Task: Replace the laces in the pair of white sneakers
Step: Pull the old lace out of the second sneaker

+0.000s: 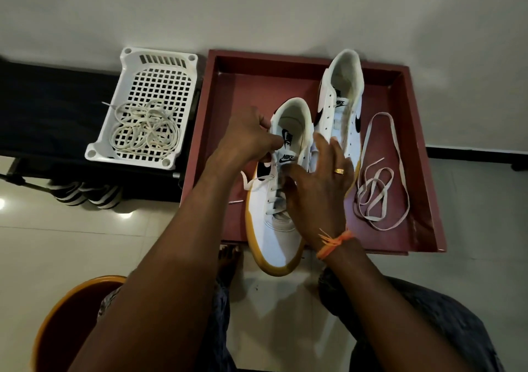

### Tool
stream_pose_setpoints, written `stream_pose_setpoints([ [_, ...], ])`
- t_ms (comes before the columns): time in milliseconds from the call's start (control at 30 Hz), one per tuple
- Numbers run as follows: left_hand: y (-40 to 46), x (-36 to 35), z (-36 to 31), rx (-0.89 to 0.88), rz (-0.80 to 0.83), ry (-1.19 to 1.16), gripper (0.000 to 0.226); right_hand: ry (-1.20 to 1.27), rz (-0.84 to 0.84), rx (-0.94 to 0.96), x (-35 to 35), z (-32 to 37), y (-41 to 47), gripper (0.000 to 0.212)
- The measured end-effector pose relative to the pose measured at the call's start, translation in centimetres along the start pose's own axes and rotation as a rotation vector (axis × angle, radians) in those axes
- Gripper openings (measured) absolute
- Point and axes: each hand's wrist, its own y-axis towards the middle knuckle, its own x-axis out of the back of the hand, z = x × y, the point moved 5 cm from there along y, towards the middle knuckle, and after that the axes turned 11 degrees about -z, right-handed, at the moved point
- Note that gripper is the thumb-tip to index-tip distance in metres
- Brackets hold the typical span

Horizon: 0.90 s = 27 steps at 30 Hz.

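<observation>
Two white sneakers sit with the maroon tray (pixel 411 148) as their base, and everything else lies around it. Left of the tray, a white perforated basket (pixel 160 57) rests on a dark bench (pixel 51 108) and holds a tangle of cream laces (pixel 145 130). Under the bench, striped sandals (pixel 85 194) stand on the floor.

Over the tray's left half, the left hand (pixel 245 134) reaches in with fingers curled, pinching a white lace (pixel 257 181) at the near sneaker (pixel 274 234). That sneaker reads "NIKE" on its tongue; its long axis runs front to back, gum-soled toe hanging over the tray's near edge, toward the person. It is partly laced.

The right hand (pixel 320 183), wearing a gold ring and an orange wrist thread, lies over the lacing with fingers spread and straight. Behind it, the far sneaker (pixel 343 85), also marked "NIKE", lies nearly parallel, heel toward the tray's back wall, eyelets bare. In the tray's right half a loose pale lace (pixel 380 188) lies looped.
</observation>
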Motion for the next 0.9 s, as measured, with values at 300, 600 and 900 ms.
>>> stream_pose_setpoints([
  [300, 0.0, 0.1, -0.1, 0.017, 0.016, 0.001, 0.027, 0.297, -0.332, -0.338, 3.7, -3.5, 1.0, 0.01],
  [600, 0.1, 0.0, -0.1, -0.001, 0.013, 0.008, 0.026, 0.017, -0.037, 0.071, 0.3, -0.3, 0.9, 0.009],
  [900, 0.6, -0.2, 0.5, 0.029, 0.019, -0.012, 0.027, 0.307, -0.329, -0.333, 3.9, -5.1, 2.8, 0.006],
])
